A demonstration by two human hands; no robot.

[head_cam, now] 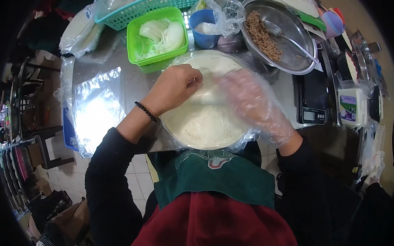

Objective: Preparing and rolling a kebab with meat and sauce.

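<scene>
In front of me lies a large pale round flatbread (203, 126) on clear plastic film, partly browned toward my side. A raised edge or fold runs across its middle. My left hand (178, 85), bare with a black beaded bracelet (146, 110) at the wrist, is over its left part with fingers curled; whether they pinch anything is hidden. My right hand (250, 95) wears a clear plastic glove and is blurred over the right part of the flatbread. Whether it grips anything cannot be made out.
Beyond the flatbread are a green tub (131, 52) with white pieces, a blue cup (203, 40), and a metal sieve (293, 58) with brown crumbly filling and a spoon. A digital scale (311, 115) sits right, clear plastic bags (98, 113) left. Another person's hand (373, 179) shows far right.
</scene>
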